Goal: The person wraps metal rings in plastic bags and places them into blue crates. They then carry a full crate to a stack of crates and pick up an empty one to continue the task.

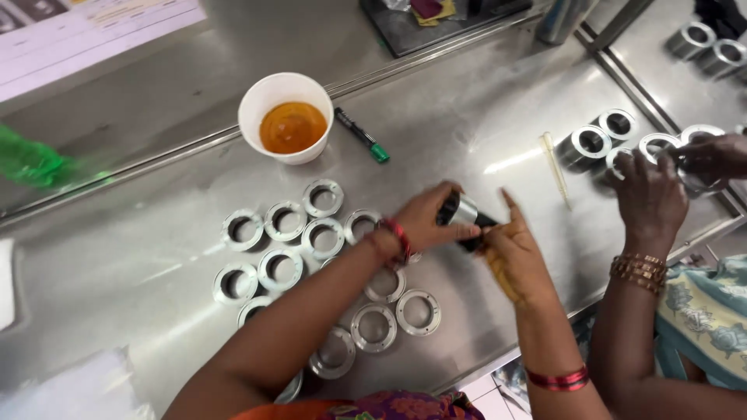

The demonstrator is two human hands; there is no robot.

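My left hand (426,220) and my right hand (515,257) meet over the steel table (467,117) and together hold a short metal cylinder with a dark inner part (461,211). The left fingers wrap its top and the right fingers press its lower end. Below and left of my hands, several flat metal flanged rings (311,257) lie spread on the table. A white paper cup of orange liquid (286,118) stands behind them.
A black marker with a green cap (362,135) lies beside the cup. A thin pale stick (556,165) lies to the right. At the right edge another person's hands (669,183) handle metal cylinders (599,140). A green plastic item (31,162) sits far left.
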